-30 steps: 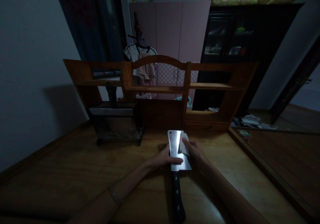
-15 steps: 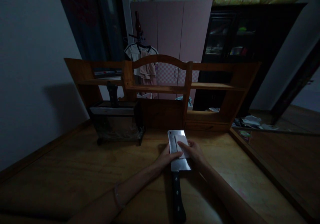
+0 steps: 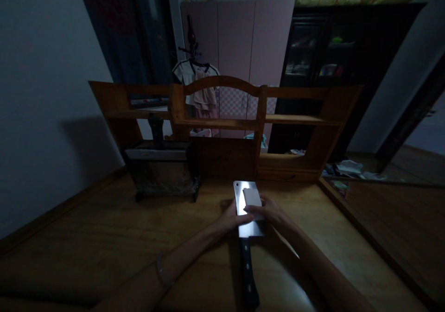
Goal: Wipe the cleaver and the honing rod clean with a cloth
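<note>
A steel cleaver [image 3: 244,231] with a black handle lies flat on the wooden table [image 3: 104,238], blade pointing away from me. My left hand [image 3: 231,219] rests at the blade's left edge, thumb pressed on the steel. My right hand [image 3: 274,212] presses a small folded white cloth [image 3: 251,196] onto the blade, fingers closed over it.
A dark knife rack [image 3: 162,166] stands at the table's back left. A wooden shelf unit [image 3: 222,122] runs along the back edge. The table's raised right rim [image 3: 368,238] drops to the floor. A pink wardrobe and a dark cabinet stand behind.
The white cloth under my right hand has slid from the blade's right edge toward its middle. My left hand and the cleaver have stayed put.
</note>
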A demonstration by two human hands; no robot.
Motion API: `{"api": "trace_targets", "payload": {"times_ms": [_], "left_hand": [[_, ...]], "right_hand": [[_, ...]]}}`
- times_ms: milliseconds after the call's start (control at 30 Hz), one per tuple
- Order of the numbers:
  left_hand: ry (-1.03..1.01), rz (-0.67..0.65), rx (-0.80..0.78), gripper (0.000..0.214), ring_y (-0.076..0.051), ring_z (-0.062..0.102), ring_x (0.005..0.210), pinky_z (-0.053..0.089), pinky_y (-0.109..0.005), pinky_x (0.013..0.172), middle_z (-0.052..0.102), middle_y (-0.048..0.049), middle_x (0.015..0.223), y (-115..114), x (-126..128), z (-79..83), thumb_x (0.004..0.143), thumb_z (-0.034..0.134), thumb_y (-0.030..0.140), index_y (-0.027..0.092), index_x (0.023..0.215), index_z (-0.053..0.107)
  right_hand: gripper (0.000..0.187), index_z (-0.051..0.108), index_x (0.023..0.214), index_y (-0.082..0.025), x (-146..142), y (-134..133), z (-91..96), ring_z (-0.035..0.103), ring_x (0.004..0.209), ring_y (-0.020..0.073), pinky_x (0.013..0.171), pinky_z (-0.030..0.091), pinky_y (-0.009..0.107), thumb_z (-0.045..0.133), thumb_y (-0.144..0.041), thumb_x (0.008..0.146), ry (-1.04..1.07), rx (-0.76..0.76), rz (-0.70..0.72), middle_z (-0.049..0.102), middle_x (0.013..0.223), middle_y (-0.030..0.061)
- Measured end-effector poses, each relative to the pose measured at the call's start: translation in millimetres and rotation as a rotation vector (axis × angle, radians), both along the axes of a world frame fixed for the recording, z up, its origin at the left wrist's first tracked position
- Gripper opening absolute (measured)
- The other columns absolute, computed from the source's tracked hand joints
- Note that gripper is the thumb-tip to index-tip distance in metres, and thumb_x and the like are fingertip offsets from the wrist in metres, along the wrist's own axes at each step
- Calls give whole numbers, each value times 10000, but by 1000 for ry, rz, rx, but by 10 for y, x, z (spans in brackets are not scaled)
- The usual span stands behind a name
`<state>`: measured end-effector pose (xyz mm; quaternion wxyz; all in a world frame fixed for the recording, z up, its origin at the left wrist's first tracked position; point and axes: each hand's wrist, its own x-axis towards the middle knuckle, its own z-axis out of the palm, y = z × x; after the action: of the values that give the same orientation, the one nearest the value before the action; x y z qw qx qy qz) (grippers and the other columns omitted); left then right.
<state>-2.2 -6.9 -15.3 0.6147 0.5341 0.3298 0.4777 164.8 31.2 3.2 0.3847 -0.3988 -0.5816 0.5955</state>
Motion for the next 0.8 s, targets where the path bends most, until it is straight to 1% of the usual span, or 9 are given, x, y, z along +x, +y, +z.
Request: {"api": "trace_targets", "payload": {"times_ms": [67, 167, 267, 367, 533, 633, 700, 767, 800], "left_hand": [[11, -33, 2, 689, -276, 548, 1096, 441, -371, 908, 568, -127, 1230, -8, -8, 26, 691, 750, 260, 165, 1295, 434], [55, -105, -18, 695, -267, 566, 1060, 450, -360, 880, 581, -126, 1202, -30, -13, 71, 697, 748, 281, 172, 1303, 426], [89, -169, -38, 694, -249, 581, 1013, 460, -360, 854, 607, -111, 1138, -49, -6, 93, 681, 757, 292, 172, 1285, 437], [116, -213, -31, 715, -245, 576, 1017, 462, -364, 856, 608, -101, 1125, -66, -1, 107, 664, 766, 297, 178, 1286, 434], [173, -228, -35, 725, -249, 569, 1036, 473, -363, 845, 595, -108, 1154, -82, -14, 124, 650, 770, 304, 177, 1283, 441], [189, -201, -65, 737, -243, 579, 1008, 482, -365, 828, 600, -109, 1143, -88, -18, 95, 629, 780, 303, 169, 1271, 445], [173, -180, -66, 741, -237, 582, 1002, 485, -356, 824, 603, -104, 1140, -91, -15, 73, 628, 783, 297, 175, 1274, 440], [141, -161, -66, 739, -234, 584, 1008, 483, -348, 831, 603, -102, 1146, -89, -13, 61, 640, 780, 293, 186, 1283, 432], [126, -154, -70, 735, -234, 585, 1011, 480, -347, 838, 602, -104, 1152, -84, -14, 58, 648, 777, 292, 189, 1288, 429]], "right_hand": [[421, 653, 969, -126, -20, 1, -10, 658, 725, 203, 611, 505, 273, 775, -325, 618, -13, 14, -24, 709, 884, 89], [434, 660, 953, -116, -55, 27, -75, 659, 689, 205, 578, 505, 275, 772, -378, 625, -11, 2, -97, 713, 864, 102], [464, 656, 954, -115, -63, 61, -131, 655, 637, 199, 550, 506, 277, 770, -426, 629, -11, -40, -199, 715, 814, 105], [471, 655, 933, -116, -45, 86, -135, 645, 584, 192, 520, 502, 276, 774, -449, 622, -32, -85, -263, 710, 741, 97], [459, 659, 863, -119, -19, 125, -144, 627, 549, 184, 468, 478, 260, 762, -495, 620, -46, -101, -312, 696, 695, 88], [462, 658, 813, -128, -4, 144, -175, 609, 524, 169, 441, 450, 243, 692, -566, 669, -45, -90, -329, 679, 657, 73], [491, 650, 788, -139, 16, 144, -175, 604, 511, 168, 439, 448, 249, 600, -623, 725, 0, -108, -301, 666, 633, 65], [509, 646, 809, -146, 48, 130, -142, 619, 536, 177, 482, 477, 270, 531, -640, 766, 87, -155, -172, 671, 662, 68], [489, 647, 837, -146, 67, 118, -115, 631, 566, 182, 520, 494, 281, 542, -619, 772, 128, -178, -89, 681, 700, 75]]}}
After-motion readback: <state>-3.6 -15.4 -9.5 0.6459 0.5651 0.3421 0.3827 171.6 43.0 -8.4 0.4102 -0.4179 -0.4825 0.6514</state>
